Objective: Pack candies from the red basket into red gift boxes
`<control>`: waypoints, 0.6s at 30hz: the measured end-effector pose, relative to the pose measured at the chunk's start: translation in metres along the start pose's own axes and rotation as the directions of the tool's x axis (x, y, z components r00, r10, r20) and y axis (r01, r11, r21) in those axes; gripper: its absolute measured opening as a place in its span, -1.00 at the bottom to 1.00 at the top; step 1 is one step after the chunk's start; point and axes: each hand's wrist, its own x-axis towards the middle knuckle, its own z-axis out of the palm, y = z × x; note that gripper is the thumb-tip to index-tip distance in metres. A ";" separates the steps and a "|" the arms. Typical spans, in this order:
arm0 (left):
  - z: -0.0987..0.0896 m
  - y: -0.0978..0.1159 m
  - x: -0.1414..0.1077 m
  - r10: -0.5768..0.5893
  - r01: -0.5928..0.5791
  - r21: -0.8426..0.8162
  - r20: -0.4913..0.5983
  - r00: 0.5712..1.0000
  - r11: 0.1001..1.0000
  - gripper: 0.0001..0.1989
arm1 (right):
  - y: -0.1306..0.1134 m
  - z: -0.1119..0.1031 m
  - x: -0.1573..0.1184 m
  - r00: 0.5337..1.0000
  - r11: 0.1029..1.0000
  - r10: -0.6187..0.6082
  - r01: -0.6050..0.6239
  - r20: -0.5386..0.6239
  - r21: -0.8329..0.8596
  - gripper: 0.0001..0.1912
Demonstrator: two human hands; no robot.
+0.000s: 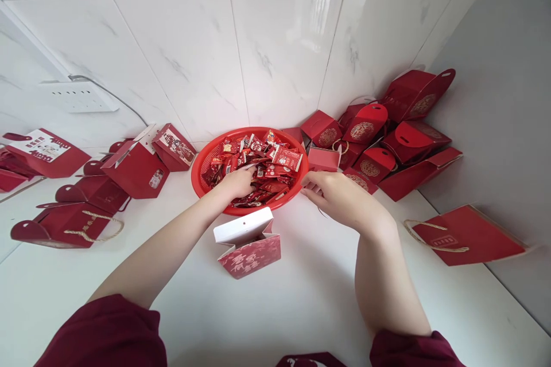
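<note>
A red plastic basket [200, 198] full of small red-wrapped packets [279, 169] stands against the wall. My left hand [238, 184] reaches over its near rim and touches the packets, index finger stretched out and the other fingers partly hidden. At the basket's right rim, my right hand [329, 192] is closed with its fingers curled. A thin dark strand shows below that hand; whether the fingers grip it, I cannot tell. Between my forearms, in front of the basket, an open-topped red paper gift bag [252, 255] stands upright with its white inner flap towards the basket.
Red gift boxes [365, 129] are piled in the right corner by a grey panel. A red bag with rope handles [469, 236] stands at right. More red boxes [140, 169] line the left side below a power strip [80, 96]. Something dark red [312, 360] shows at the bottom edge.
</note>
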 end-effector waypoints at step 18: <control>-0.003 -0.014 -0.004 -0.148 0.110 -0.159 -0.257 0.955 0.981 -0.65 | 0.001 0.001 0.000 1.000 1.000 -0.002 0.003 0.013 -0.026 -0.80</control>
